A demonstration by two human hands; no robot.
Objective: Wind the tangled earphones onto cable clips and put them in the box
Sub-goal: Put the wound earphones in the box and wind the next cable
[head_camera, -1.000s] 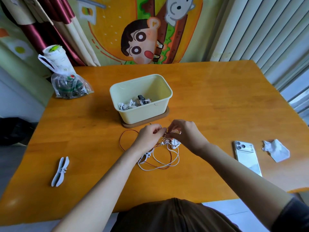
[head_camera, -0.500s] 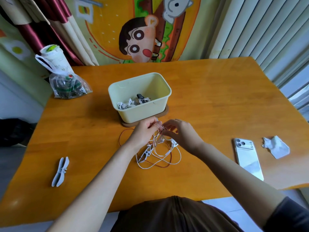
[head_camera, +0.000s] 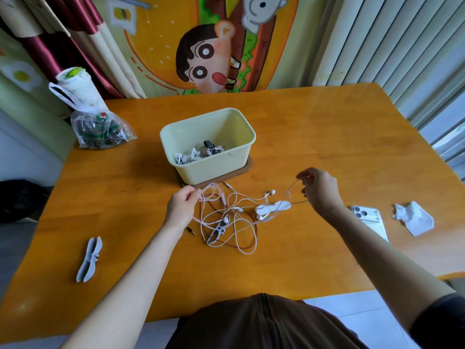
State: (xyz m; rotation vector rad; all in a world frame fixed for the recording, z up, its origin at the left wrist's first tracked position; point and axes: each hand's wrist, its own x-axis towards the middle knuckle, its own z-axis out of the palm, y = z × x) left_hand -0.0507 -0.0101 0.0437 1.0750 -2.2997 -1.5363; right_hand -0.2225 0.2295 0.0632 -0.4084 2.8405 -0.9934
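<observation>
Two forearms reach over a smooth orange wooden table [head_camera: 327, 152]. Nearest, at the left, a flat pale-grey cable clip [head_camera: 89, 259], bone-shaped with flared ends, lies alone, well apart from the rest. Between the hands the tangled earphones [head_camera: 241, 222] sprawl on the tabletop: thin white and dark red cords looped over one another, with glossy white earbuds [head_camera: 270, 193] and a slim jack plug [head_camera: 191, 232] at the left edge. A second clip [head_camera: 218, 229] sits under the loops near the left wrist; a third clip [head_camera: 273, 207] lies crosswise toward the right. The left hand [head_camera: 182, 210] holds a bunch of pale cords in a tight pinch. The right hand [head_camera: 319, 190], raised a little, pinches one thin reddish cord that runs back down into the tangle. Right of that wrist lies a white phone [head_camera: 370, 220], lenses up, then a crumpled white tissue [head_camera: 415, 219]. Beyond the tangle stands the box [head_camera: 214, 170], a cream plastic tub with rounded corners, on a brown wooden base [head_camera: 247, 167]. In it lie wound earphones [head_camera: 187, 157], mostly white, one bundle on a black clip [head_camera: 208, 144]. At the far left corner a knotted clear plastic bag [head_camera: 100, 133] holds dark contents I cannot make out.
</observation>
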